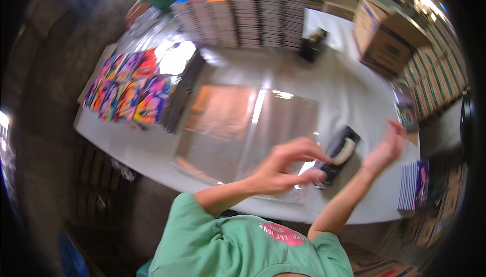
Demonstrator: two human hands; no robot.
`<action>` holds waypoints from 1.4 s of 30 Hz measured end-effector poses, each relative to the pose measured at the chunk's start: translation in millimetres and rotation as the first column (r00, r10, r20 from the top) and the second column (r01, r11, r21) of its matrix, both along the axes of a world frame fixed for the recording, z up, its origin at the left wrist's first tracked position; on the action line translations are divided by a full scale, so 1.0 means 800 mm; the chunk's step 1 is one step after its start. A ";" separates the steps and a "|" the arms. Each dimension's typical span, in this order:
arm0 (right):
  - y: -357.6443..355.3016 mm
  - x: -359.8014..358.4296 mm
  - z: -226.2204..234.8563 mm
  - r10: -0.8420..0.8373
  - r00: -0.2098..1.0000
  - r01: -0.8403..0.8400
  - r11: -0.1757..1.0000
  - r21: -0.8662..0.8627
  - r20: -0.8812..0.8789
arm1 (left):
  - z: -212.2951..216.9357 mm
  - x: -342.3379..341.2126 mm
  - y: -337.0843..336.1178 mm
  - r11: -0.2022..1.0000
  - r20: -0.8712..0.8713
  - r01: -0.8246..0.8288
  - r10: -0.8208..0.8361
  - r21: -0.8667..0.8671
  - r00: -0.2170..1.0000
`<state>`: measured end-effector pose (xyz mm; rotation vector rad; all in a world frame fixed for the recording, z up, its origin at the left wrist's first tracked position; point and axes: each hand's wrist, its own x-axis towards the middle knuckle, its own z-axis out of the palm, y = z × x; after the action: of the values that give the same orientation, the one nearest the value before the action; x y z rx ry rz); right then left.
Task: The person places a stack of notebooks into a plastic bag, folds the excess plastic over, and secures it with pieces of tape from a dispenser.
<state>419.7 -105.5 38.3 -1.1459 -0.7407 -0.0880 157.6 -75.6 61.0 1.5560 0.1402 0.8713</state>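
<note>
My left hand (291, 166) is over the right part of a clear plastic sheet or bag (283, 125) lying flat on the table. Its thumb and fingers are apart, with the fingertips beside a black tape dispenser (334, 163) holding a pale roll. Whether they touch the dispenser is hard to make out. To the right of the dispenser, my right hand (386, 148) is raised and smeared by motion, so its fingers do not show clearly. An orange-brown patch (220, 107) shows through the left half of the plastic.
Stacks of colourful booklets (126, 87) stand on the white-covered table (131, 148) at left. Tall stacks of books (248, 19) line the back. Beside them is another black object (314, 44). An open cardboard box (387, 36) sits at back right; booklets (414, 185) stand at the right edge.
</note>
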 end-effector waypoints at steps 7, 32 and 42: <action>0.195 -0.589 -0.020 0.653 0.374 -0.270 0.756 -0.596 0.659 | -0.050 -0.406 0.011 0.381 0.103 -0.852 0.924 -0.359 0.369; 0.287 -0.837 -0.127 0.769 0.161 -0.222 0.639 -0.737 0.618 | -0.078 -0.822 -0.004 0.575 0.386 -0.238 0.749 -0.782 0.539; 0.352 -0.872 0.026 0.727 -0.630 -0.738 -0.450 -0.502 0.275 | -0.208 -0.785 0.044 0.319 0.259 -0.082 0.873 -0.944 0.413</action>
<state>-277.6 175.7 59.0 0.2246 -2.2362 1.2944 -470.2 -40.4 -105.8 -0.0085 0.4371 1.6688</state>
